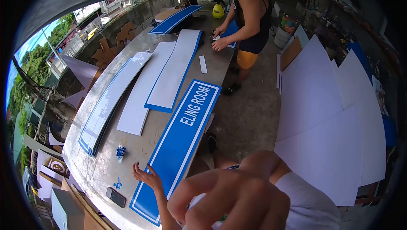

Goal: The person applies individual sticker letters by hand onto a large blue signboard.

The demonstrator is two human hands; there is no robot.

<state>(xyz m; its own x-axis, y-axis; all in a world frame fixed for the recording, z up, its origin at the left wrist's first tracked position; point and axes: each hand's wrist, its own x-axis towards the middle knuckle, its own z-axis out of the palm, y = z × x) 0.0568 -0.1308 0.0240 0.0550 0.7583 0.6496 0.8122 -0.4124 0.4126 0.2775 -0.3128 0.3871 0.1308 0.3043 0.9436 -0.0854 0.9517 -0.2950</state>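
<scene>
A long blue sign (178,145) with a white border and the white letters "ELING ROOM" lies along the near edge of the table. My left hand (148,179) is over the sign's left edge, fingers apart and holding nothing visible. Close to the camera, my right hand (241,196) is raised with its fingers curled in; what it holds, if anything, is hidden. A phone (116,197) lies left of my left hand, beside blue scraps (118,183). Farther up stands a small clump of blue and clear material (121,153).
Stacked white and blue panels (165,73) cover the table's middle and left. Across the table a person (252,13) works on another blue piece (231,30) near a yellow sprayer (218,9). Large white sheets (313,124) lean at right.
</scene>
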